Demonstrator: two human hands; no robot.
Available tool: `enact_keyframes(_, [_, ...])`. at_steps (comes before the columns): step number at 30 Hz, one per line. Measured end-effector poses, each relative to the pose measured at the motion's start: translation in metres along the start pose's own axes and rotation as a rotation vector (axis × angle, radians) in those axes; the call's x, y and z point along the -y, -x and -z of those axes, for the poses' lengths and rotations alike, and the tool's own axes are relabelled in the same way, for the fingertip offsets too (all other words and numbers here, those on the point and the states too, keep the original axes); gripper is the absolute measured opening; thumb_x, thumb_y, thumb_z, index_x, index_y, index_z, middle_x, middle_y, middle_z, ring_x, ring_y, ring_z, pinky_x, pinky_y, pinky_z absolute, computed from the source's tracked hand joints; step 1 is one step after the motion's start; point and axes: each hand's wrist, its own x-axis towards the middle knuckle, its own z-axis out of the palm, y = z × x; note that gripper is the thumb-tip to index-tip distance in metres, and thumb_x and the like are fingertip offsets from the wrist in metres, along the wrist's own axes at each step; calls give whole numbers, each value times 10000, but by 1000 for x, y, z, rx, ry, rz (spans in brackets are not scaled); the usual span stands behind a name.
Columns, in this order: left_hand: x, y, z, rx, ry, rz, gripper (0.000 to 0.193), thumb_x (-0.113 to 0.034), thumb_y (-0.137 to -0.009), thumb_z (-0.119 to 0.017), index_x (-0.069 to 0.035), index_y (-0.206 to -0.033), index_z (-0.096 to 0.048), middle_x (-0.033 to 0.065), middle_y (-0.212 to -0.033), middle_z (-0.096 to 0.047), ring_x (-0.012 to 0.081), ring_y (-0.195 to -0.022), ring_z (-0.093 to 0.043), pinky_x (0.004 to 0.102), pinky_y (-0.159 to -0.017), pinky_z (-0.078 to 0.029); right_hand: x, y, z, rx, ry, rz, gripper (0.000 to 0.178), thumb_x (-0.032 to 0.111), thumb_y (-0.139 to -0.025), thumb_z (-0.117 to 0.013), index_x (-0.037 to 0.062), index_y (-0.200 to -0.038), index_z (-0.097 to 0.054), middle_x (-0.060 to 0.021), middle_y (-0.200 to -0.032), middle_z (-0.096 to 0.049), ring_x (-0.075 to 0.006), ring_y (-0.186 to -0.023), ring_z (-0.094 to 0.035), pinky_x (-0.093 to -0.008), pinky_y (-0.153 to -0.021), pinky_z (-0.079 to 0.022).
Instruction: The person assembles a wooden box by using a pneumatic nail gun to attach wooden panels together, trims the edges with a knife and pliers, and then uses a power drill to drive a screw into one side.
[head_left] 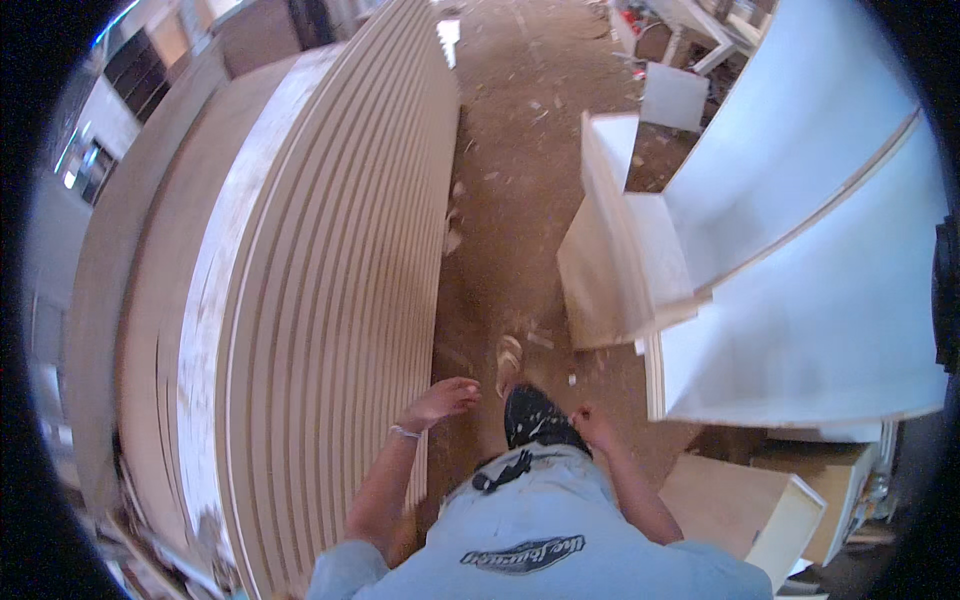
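Note:
My left hand [442, 400] hangs loosely with its fingers apart, next to the edge of a tall stack of wooden boards [330, 280] on my left; it holds nothing and wears a thin bracelet at the wrist. My right hand [590, 425] is curled in a loose fist near my thigh, with nothing seen in it. Between the hands my dark trouser leg [535, 420] and a sandalled foot [509, 362] step along a sawdust-covered floor [510, 200].
White-painted panels and cabinet parts [800, 230] stand on the right, with a small white box section [610, 260] leaning toward the path. A wooden box [750, 505] sits at the lower right. A narrow floor strip runs between the stack and the panels.

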Motion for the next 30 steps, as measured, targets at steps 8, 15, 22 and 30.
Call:
enact_keyframes(8, [-180,-309,193,-376,-260,28,323,-259,-964,-617,-22,-1182,-635,147,-1095,-698,263,-995,-676,391,-878,-543,343,-307,207,181,254,404,343,322,-953,-572,50,-1148,-651,-210,-1127,-672,-378,-1059,-644,-482,-925,-506])
enact_keyframes(15, [-280,-442,317,-273,-630,404,324,-264,-956,-624,-12,-1157,-653,147,-1052,-704,258,-951,-683,386,-854,-548,616,-578,384,173,-310,740,375,333,-972,-560,37,-1194,-620,-192,-1107,-681,-331,-1022,-660,-420,-875,-513])
enact_keyframes(22, [-495,-721,432,-141,-1008,325,328,-270,-948,-630,-1,-1132,-671,147,-1009,-710,253,-908,-689,381,-829,-554,524,-981,380,-151,57,385,405,368,-960,-581,16,-1151,-641,-221,-1035,-671,-379,-958,-647,-452,-827,-509])
enact_keyframes(30, [-999,-1048,460,-310,-128,-170,319,-220,-1003,-578,22,-1211,-603,115,-956,-709,170,-848,-678,298,-787,-553,271,-1005,492,-227,-843,-724,267,290,-945,-614,32,-1007,-646,-113,-894,-668,-262,-784,-667,-475,-570,-551])
